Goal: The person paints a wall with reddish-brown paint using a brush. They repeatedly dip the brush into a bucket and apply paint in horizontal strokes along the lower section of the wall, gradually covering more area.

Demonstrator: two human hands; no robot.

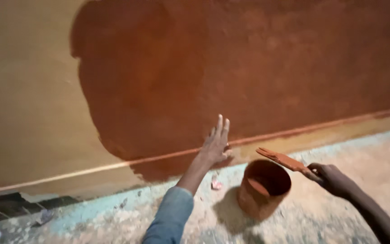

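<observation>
— Where is the left hand [216, 145]?

— Flat against the wall [32, 90], low down, near the raised line [113, 165] that runs along its foot. Its fingers [219, 126] are stretched out and slightly spread, pointing up, and they grip nothing. The palm lies on the reddish-brown painted patch [249, 68], close to its lower edge. A blue sleeve [170, 217] covers the forearm.

— And the right hand [332, 178]?

— It holds a paintbrush [283, 159] by the handle, fingers [323, 174] wrapped tight around it. The brush is coated in the same reddish-brown and slants up to the left, its tip above the far rim of the bucket [260, 190].

— Where does the bucket stand?

— On the floor [339, 217], between the two arms and just in front of the wall. It is round, smeared with the same colour inside and out, and some paint shows in the bottom.

— What else is around?

— The wall is tan on the left, where the paint has not reached. The floor is rough and speckled, with a pale bluish strip along the wall. A small pinkish scrap [216, 184] lies just left of the bucket, below the left hand.
</observation>
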